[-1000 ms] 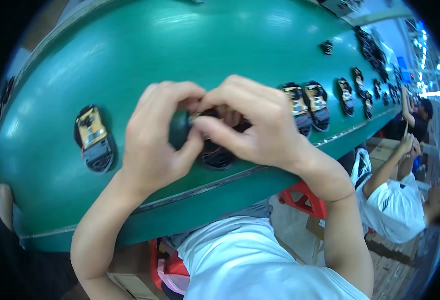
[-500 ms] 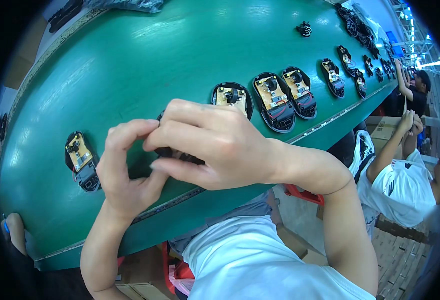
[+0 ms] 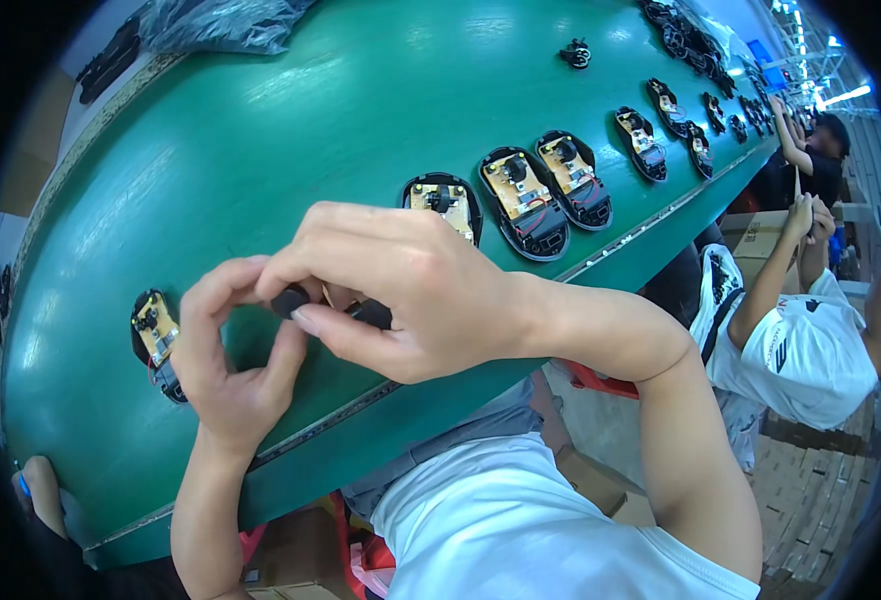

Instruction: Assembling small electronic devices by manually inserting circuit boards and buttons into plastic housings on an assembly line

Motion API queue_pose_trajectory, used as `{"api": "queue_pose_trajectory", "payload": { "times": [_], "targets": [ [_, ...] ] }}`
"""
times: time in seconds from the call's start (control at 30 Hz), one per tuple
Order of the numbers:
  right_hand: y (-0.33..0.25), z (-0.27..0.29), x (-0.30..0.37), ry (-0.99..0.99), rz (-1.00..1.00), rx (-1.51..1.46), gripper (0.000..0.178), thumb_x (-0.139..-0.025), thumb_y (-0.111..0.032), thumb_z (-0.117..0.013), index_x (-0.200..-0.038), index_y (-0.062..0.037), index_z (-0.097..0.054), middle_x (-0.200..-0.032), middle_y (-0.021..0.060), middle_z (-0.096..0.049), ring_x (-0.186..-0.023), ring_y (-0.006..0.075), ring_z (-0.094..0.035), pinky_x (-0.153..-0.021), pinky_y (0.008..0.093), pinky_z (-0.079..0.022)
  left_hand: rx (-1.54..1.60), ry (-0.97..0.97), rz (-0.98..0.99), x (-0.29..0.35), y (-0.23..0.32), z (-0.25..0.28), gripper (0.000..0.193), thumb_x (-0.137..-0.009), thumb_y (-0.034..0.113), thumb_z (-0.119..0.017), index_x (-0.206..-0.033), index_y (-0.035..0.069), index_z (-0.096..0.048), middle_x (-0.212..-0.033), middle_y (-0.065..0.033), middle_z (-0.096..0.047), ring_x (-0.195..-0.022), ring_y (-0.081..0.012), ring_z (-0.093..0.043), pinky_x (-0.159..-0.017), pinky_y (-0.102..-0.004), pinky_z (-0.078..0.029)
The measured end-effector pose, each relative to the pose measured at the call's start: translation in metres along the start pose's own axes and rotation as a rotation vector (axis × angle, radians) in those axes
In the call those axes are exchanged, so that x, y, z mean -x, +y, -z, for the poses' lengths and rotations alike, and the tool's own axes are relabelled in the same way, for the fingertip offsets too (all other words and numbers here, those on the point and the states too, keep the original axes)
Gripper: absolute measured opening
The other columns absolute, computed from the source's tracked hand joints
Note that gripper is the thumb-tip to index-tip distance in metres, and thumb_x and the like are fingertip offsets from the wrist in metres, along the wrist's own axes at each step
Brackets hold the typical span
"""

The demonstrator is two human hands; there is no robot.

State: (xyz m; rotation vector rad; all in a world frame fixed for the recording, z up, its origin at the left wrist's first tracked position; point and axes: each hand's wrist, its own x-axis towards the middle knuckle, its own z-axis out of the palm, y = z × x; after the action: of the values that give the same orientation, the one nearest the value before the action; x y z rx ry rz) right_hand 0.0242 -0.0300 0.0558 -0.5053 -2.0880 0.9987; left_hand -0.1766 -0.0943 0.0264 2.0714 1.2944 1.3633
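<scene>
Between the thumb and fingers of my right hand (image 3: 380,285) is a small black scroll wheel (image 3: 289,300), its round side showing. Behind that hand, a mouse base (image 3: 372,313) with a tan circuit board is mostly hidden. My left hand (image 3: 235,345) curves beside the wheel, thumb and forefinger apart, the forefinger's tip close to my right fingertips; nothing shows in its grasp. Left of it lies an open computer mouse base (image 3: 157,335), partly covered by my hand. Just beyond my right hand sits another mouse base (image 3: 442,200) with a black wheel on its board.
Two mouse bases (image 3: 522,200) (image 3: 574,178) lie side by side on the green table (image 3: 260,130), with several more farther right. A small black cluster of parts (image 3: 575,54) lies at the back. Grey plastic film (image 3: 225,25) lies far left. Co-workers (image 3: 810,350) sit along the right.
The view has shifted slightly. My fingers have parted a little and the black wheel now shows plainly in my right hand; my left thumb has drawn away from my right thumb.
</scene>
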Motion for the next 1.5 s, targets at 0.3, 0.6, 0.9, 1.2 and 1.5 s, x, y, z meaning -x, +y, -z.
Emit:
{"api": "queue_pose_trajectory", "payload": {
  "times": [0.3, 0.6, 0.9, 1.2, 1.5],
  "targets": [
    [0.005, 0.001, -0.002, 0.098, 0.153, 0.129, 0.027, -0.079, -0.003, -0.078, -0.105, -0.005, -0.071, -0.091, 0.0077, -0.064, -0.071, 0.0204, -0.066, -0.06, 0.0312, -0.054, 0.139, 0.019, 0.147, 0.003, 0.002, 0.004, 0.039, -0.088, -0.007, -0.065, -0.125, -0.007, -0.056, -0.113, -0.0127, -0.064, -0.097, -0.018, -0.065, -0.087, -0.0301, -0.05],
    [0.008, 0.006, -0.004, 0.078, 0.156, 0.07, 0.023, -0.078, -0.012, -0.08, -0.099, -0.0072, -0.072, -0.098, 0.0107, -0.065, -0.086, 0.031, -0.068, -0.074, 0.0412, -0.057, 0.179, -0.025, 0.219, 0.001, 0.005, 0.008, 0.037, -0.088, -0.007, -0.063, -0.125, -0.006, -0.057, -0.115, -0.0128, -0.063, -0.106, -0.0186, -0.061, -0.099, -0.0331, -0.045],
    [0.023, 0.044, -0.013, 0.06, 0.027, 0.245, 0.025, -0.078, -0.012, -0.082, -0.097, -0.0029, -0.068, -0.094, 0.0111, -0.072, -0.084, 0.0282, -0.072, -0.073, 0.0373, -0.058, -0.041, -0.097, 0.286, -0.034, 0.012, -0.017, 0.044, -0.083, 0.003, -0.07, -0.125, 0.001, -0.057, -0.111, -0.0107, -0.066, -0.105, -0.0211, -0.063, -0.095, -0.0347, -0.046],
    [0.016, 0.055, 0.001, 0.017, 0.008, 0.248, 0.025, -0.077, -0.006, -0.082, -0.099, -0.0031, -0.071, -0.093, 0.0098, -0.072, -0.081, 0.0243, -0.072, -0.072, 0.0333, -0.058, 0.125, -0.187, 0.213, -0.039, 0.001, -0.029, 0.046, -0.078, 0.002, -0.072, -0.122, 0.004, -0.058, -0.096, -0.0067, -0.065, -0.095, -0.0174, -0.064, -0.09, -0.0334, -0.049],
    [0.008, 0.047, 0.003, -0.131, -0.063, 0.362, 0.023, -0.075, -0.006, -0.083, -0.093, -0.0014, -0.071, -0.097, 0.0105, -0.073, -0.089, 0.0302, -0.071, -0.077, 0.0384, -0.057, 0.073, -0.158, 0.123, -0.04, 0.004, -0.037, 0.045, -0.075, -0.003, -0.069, -0.119, 0.003, -0.059, -0.088, -0.0083, -0.063, -0.09, -0.0235, -0.063, -0.086, -0.0361, -0.052]
  ]
}}
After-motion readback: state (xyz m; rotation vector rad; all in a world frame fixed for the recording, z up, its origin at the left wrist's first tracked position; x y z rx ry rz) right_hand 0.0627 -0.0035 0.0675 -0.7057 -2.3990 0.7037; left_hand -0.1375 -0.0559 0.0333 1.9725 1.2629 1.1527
